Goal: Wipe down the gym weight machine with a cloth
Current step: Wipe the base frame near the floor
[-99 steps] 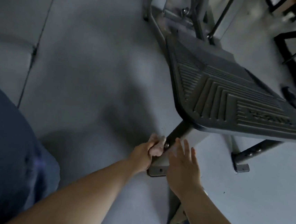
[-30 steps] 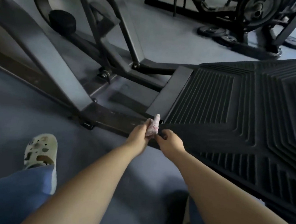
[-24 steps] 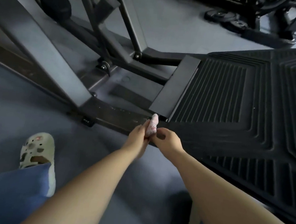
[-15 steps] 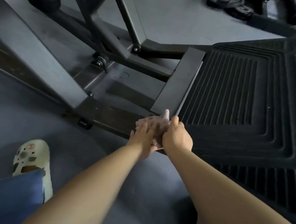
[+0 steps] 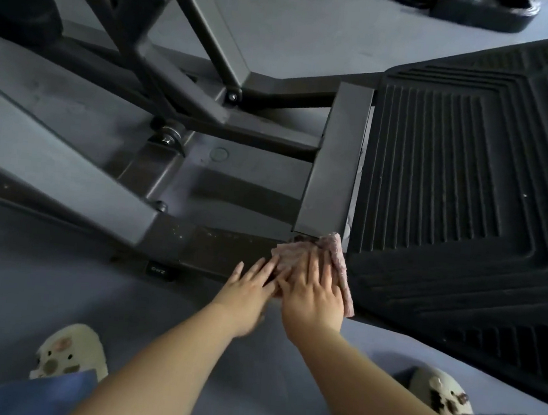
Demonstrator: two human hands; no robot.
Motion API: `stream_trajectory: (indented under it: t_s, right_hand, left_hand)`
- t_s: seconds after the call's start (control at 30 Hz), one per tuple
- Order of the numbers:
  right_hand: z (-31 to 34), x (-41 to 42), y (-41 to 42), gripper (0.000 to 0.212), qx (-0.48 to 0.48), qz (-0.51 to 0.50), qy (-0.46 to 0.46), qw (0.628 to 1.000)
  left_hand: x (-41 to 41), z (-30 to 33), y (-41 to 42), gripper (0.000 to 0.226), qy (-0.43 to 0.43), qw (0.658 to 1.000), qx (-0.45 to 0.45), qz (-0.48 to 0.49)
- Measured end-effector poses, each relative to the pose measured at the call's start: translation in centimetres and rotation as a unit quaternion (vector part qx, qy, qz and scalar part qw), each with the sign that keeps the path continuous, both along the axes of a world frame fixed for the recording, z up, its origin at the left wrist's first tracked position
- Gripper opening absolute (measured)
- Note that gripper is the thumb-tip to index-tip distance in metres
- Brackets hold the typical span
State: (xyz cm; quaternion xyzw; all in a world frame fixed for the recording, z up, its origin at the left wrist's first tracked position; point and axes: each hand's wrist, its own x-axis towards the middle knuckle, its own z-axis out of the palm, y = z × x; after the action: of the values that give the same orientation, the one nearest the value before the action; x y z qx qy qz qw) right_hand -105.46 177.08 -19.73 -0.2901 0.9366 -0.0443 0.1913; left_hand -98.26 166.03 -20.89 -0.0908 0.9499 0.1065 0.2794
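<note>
Cloth point(image 5: 334, 263), pinkish and spread flat, lies at the lower centre of the frame on the dark metal frame bar point(image 5: 224, 252) of the weight machine, right at the corner where the bar meets the ribbed black footplate point(image 5: 451, 197). The right hand point(image 5: 315, 298) presses down on it with straight, slightly spread fingers point(image 5: 310, 264); the palm covers most of the fabric, and a strip of it shows along the hand's right edge and beyond the fingertips. The left hand point(image 5: 247, 291) lies just beside the right, fingers straight and flat, its tips touching the cloth's left edge and the bar; it grips nothing. Beyond the fingertips, a flat metal plate point(image 5: 335, 159) runs up along the footplate's left edge. Grey beams point(image 5: 69, 167) of the machine cross the upper left, with a bolt point(image 5: 167, 138) and a round black pad point(image 5: 20, 12) near the corner. At the bottom of the frame, two pale clogs point(image 5: 68, 351) stand on the grey floor point(image 5: 25, 277), one on each side of the forearms, partly covered by blue trouser legs point(image 5: 47, 393). No containers appear in view.
</note>
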Motion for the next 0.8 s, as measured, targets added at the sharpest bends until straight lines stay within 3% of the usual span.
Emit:
stream_trajectory:
  t_s: [0.07, 0.2, 0.27, 0.4, 0.53, 0.63, 0.8]
  right_hand:
    - [-1.0, 0.4, -0.4, 0.063, -0.011, -0.001, 0.063, 0.998]
    - [-1.1, 0.1, -1.7, 0.063, 0.012, 0.014, 0.045, 0.999]
    - [-1.4, -0.6, -2.3, 0.059, 0.048, 0.073, 0.021, 0.996]
    - [-1.3, -0.2, -2.6, 0.059, 0.082, 0.181, 0.062, 0.978]
    - [-1.1, 0.8, -1.3, 0.059, 0.094, 0.102, 0.101, 0.985]
    - [-2.2, 1.0, -0.5, 0.08, 0.068, 0.052, 0.122, 0.989]
    - [-0.8, 0.8, -0.8, 0.075, 0.094, 0.079, 0.095, 0.988]
  left_hand:
    - [0.5, 0.0, -1.2, 0.084, 0.005, 1.0, -0.004, -0.009]
    - [1.5, -0.1, -3.5, 0.086, -0.013, 1.0, 0.004, -0.016]
    - [1.9, 0.3, -4.4, 0.085, -0.027, 0.999, 0.019, -0.007]
    - [2.1, 1.4, -5.5, 0.082, -0.054, 0.997, 0.049, 0.009]
    - [1.8, 2.4, -5.9, 0.077, -0.062, 0.997, 0.044, -0.014]
    - [1.5, 3.4, -6.1, 0.074, -0.062, 0.997, 0.036, -0.034]
    - [1.8, 4.6, -6.6, 0.072, -0.062, 0.997, 0.017, -0.043]
